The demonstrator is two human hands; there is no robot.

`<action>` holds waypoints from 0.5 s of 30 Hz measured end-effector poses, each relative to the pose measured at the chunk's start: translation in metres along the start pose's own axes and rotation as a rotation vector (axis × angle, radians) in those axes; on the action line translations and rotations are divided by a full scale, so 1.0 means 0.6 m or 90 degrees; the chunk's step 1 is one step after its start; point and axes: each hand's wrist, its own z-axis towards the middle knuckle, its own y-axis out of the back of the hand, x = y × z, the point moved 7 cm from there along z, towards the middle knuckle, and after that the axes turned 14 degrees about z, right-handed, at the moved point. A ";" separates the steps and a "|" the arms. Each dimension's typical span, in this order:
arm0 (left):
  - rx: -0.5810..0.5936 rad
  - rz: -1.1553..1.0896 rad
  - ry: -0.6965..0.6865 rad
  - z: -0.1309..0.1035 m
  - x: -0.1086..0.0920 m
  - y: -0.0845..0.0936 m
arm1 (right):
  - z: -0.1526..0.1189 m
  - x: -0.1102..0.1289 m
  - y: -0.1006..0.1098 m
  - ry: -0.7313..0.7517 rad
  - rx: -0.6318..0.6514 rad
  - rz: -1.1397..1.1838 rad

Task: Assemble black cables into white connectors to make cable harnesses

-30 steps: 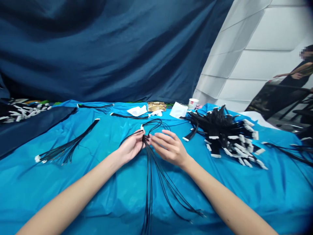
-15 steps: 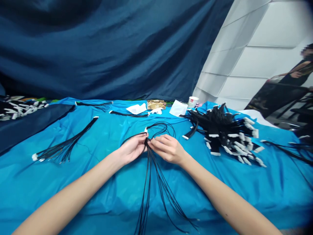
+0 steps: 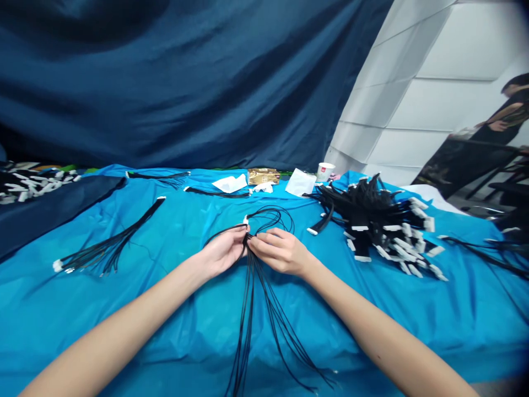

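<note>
The long bundle of thin black wires is found between the bare left hand and the bare right hand, in the middle of the view, with its strands spread downward toward the near side. The wires are pinched by the fingertips of both hands at one gathering place, just beside the small white plastic connector; this pinch should be made firm but not hard, the strands should be guided gently without strain on the connector, and the slender wire ends should be left untangled.
</note>
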 end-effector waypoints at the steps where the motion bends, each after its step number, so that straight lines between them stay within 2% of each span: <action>1: -0.001 -0.001 0.003 0.001 0.001 0.001 | 0.001 0.000 0.000 -0.002 0.002 0.001; 6: 0.003 -0.011 0.021 0.001 0.005 -0.003 | 0.002 -0.005 -0.002 -0.015 0.013 0.001; 8: -0.005 -0.021 0.025 -0.002 0.004 -0.006 | 0.001 -0.012 -0.002 -0.056 -0.003 0.021; 15: -0.011 -0.032 0.022 -0.004 0.000 -0.008 | -0.012 -0.060 0.002 -0.375 -0.174 0.323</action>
